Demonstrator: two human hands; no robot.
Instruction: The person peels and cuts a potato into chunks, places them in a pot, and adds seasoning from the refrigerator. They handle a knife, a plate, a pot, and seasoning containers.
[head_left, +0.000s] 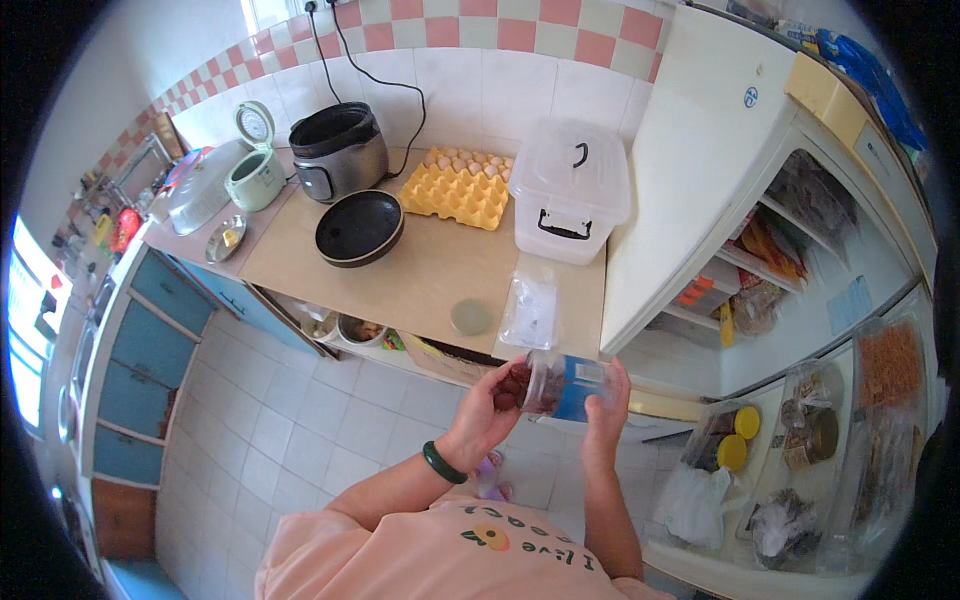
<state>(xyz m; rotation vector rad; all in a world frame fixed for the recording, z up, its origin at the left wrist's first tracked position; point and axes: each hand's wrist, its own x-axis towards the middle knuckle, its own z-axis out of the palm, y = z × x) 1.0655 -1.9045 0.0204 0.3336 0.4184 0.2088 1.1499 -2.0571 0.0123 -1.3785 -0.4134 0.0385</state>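
Observation:
My right hand (606, 411) grips a clear plastic jar with a blue label (574, 388), tipped on its side with its mouth towards my left hand (486, 411). Dark red dried fruits, perhaps jujubes (508, 395), lie in my cupped left palm and fingers at the jar's mouth. More of them show inside the jar. On the counter ahead lie a round translucent lid (471, 317) and a clear plastic bag with a white sheet (531, 309). My left wrist bears a dark green bangle.
A black pan (360, 227), an electric pressure cooker (339, 154), a small green rice cooker (256, 178), a yellow egg tray (454, 196) and a lidded plastic bin (568, 196) stand on the counter. The refrigerator (697, 150) is open at the right, its loaded door (757, 465) beside me.

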